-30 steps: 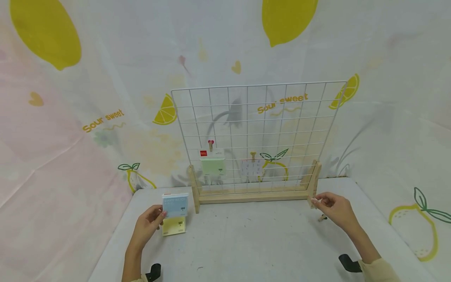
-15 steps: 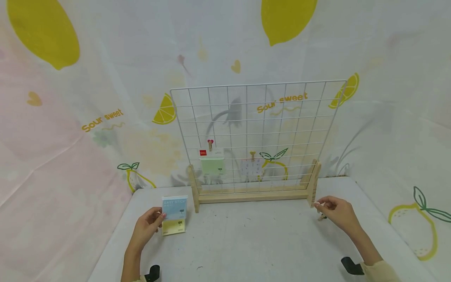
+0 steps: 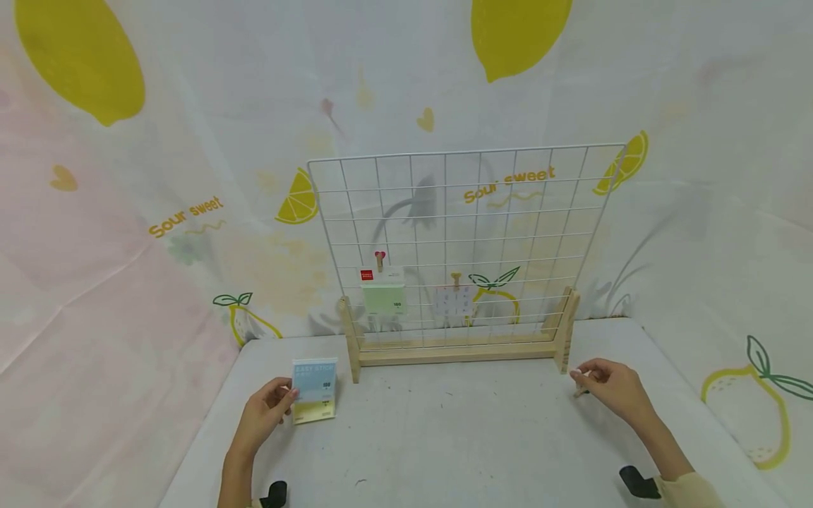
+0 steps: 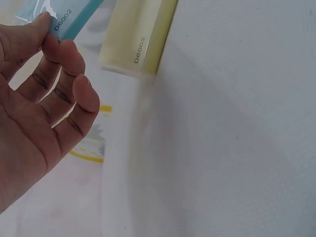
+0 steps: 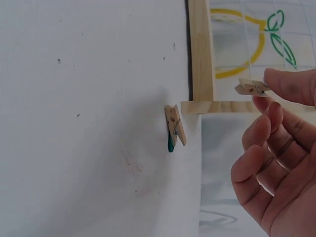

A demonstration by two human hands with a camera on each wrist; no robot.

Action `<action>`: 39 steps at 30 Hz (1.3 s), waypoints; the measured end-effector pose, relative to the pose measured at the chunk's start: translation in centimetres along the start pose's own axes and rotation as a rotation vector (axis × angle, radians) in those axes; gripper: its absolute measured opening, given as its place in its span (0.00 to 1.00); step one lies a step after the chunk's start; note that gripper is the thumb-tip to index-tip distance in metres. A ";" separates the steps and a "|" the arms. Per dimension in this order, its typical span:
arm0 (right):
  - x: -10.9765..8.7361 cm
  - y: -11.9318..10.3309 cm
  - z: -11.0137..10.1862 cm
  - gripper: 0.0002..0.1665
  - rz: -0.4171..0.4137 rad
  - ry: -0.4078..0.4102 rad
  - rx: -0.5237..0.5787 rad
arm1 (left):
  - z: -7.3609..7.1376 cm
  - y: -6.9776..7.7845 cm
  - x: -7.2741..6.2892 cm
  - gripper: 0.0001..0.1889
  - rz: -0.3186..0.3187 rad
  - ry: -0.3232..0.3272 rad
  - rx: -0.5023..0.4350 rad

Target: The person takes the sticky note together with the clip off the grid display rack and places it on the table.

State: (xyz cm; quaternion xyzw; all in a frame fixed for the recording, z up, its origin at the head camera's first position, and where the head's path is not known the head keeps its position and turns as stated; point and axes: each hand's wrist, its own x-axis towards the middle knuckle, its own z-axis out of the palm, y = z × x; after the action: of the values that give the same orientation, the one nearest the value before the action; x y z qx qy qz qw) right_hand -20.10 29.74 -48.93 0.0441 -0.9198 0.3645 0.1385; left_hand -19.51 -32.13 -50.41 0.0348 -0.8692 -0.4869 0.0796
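My left hand (image 3: 263, 410) pinches a blue sticky-note pack (image 3: 314, 379) by its left edge, between thumb and fingers. The blue pack overlaps a yellow sticky-note pack (image 3: 315, 413) on the table in the head view; the left wrist view has the yellow pack (image 4: 136, 37) beside it. Over on the right, a small wooden clothespin (image 5: 252, 88) is pinched between the thumb and index finger of my right hand (image 3: 611, 389). Below that hand lies a second clothespin (image 5: 173, 123) with a dark green piece on it, partly hidden in the head view.
A white wire grid (image 3: 464, 233) stands in a wooden base (image 3: 457, 354) at the back. Clothespins hold a green sticky-note pack (image 3: 384, 301) and a pale patterned pack (image 3: 452, 302) on it. Lemon-printed cloth (image 3: 159, 282) hangs behind and beside the white table (image 3: 432, 437).
The blue pack in my left hand has come down, covering more of the yellow one. My right hand has shifted slightly right and down with its clothespin.
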 end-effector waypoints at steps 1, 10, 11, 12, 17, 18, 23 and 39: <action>0.0 0.1 0.0 0.13 0.001 -0.002 -0.003 | 0.0 -0.1 0.0 0.12 -0.006 -0.004 0.003; -0.3 0.8 -0.1 0.16 0.059 -0.044 -0.054 | 0.0 -0.5 0.1 0.11 -0.041 -0.013 0.023; -0.4 0.9 -0.2 0.17 0.064 -0.049 -0.063 | 0.0 -0.4 0.0 0.11 -0.042 -0.014 0.025; -0.4 0.9 -0.2 0.17 0.069 -0.055 -0.069 | 0.1 -0.4 0.0 0.11 -0.043 -0.013 0.025; -0.4 1.1 -0.3 0.19 0.079 -0.082 -0.080 | 0.0 -0.3 -0.1 0.12 -0.049 -0.017 0.029; -0.4 1.1 -0.3 0.19 0.080 -0.085 -0.082 | 0.0 -0.3 -0.1 0.12 -0.050 -0.016 0.030; -0.6 1.4 -0.2 0.19 0.084 -0.083 -0.097 | 0.1 -0.3 -0.1 0.11 -0.054 -0.014 0.040; -0.8 1.7 -0.1 0.19 0.107 -0.104 -0.138 | 0.0 -0.8 -0.2 0.11 -0.109 -0.033 0.098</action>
State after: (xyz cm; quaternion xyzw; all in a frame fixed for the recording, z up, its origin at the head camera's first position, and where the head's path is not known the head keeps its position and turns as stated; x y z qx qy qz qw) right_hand -19.58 31.10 -50.22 0.0042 -0.9497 0.3045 0.0735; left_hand -19.37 -32.53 -51.09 0.0778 -0.8900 -0.4478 0.0371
